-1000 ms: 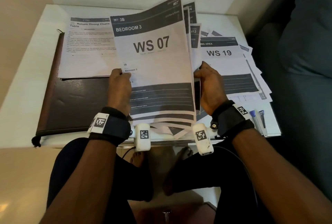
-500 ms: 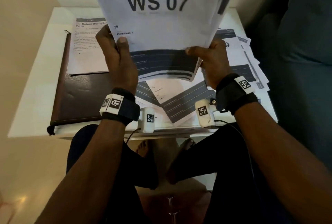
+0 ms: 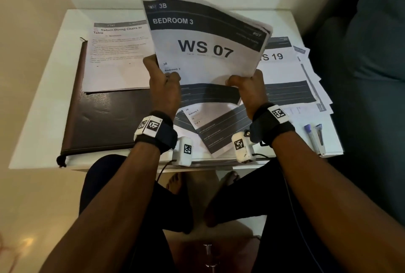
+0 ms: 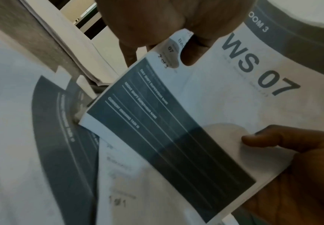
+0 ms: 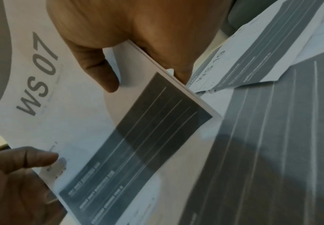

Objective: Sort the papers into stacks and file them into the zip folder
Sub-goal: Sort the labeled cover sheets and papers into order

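Observation:
A thick stack of papers [image 3: 206,49], topped by the "WS 07 Bedroom 3" sheet, is held tilted above the white table [image 3: 43,106]. My left hand [image 3: 164,84] grips its lower left edge, thumb on the front. My right hand [image 3: 247,86] grips the lower right edge. In the left wrist view the stack [image 4: 176,124] runs between my left hand [image 4: 186,30] and my right hand [image 4: 284,146]. The right wrist view shows the stack's edge [image 5: 157,121] squared in my right hand [image 5: 107,45]. The dark brown zip folder [image 3: 105,123] lies shut at the left.
A "Return Dining Chairs to Table" sheet [image 3: 118,58] lies on the folder's far half. Loose sheets topped by "WS 19" [image 3: 282,71] spread at the right. A "Balcony 3" sheet [image 3: 210,130] lies skewed under my wrists. Pens [image 3: 315,139] sit at the near right corner.
The stack stood on the table a second ago, was lifted high toward the camera, and now sits lower again, tilted to the right. Both hands have kept their grip.

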Motion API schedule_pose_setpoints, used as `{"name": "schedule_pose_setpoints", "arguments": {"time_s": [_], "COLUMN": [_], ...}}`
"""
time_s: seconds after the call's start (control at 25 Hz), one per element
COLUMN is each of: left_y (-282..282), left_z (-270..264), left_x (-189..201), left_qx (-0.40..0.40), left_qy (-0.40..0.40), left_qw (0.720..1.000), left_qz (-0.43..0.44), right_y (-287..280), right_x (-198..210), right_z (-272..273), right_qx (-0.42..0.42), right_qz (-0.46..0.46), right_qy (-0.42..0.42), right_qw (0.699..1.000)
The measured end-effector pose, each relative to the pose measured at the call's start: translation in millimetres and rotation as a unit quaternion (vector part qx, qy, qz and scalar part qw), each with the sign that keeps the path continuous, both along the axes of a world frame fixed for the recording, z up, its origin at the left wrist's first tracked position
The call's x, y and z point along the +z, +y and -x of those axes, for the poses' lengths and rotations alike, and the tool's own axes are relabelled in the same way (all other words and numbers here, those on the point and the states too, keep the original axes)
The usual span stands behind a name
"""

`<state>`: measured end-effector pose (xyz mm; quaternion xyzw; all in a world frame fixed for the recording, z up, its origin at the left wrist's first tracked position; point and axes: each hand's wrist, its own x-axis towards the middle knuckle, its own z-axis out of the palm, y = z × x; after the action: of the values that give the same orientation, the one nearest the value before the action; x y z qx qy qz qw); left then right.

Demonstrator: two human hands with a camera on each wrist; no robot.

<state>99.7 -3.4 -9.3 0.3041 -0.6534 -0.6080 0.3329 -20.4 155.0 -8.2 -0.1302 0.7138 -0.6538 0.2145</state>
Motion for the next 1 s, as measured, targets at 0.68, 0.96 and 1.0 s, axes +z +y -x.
{"name": "schedule_pose_setpoints", "arguments": {"time_s": [0.68,0.96,1.0], "left_y": [-36,-54,-55], "left_z": [-56,-62,-61], "left_x": [13,-7,-9], "left_qx": [0.156,0.182,0.173], "left_qy": [-0.008,-0.045,-0.039], "left_qw": [0.980,0.952,0.947], "left_qz": [-0.121,-0.242,-0.266], "right_y": [25,34,29], "right_x": [31,-26,-29], "right_z": [20,46,49], "right_qx": [-0.033,0.072,0.104], "right_qz": [-0.041,-0.349,-0.379], "right_qy": [-0.060,0.137,0.170], "right_qw": [0.997,0.924,0.904]}}
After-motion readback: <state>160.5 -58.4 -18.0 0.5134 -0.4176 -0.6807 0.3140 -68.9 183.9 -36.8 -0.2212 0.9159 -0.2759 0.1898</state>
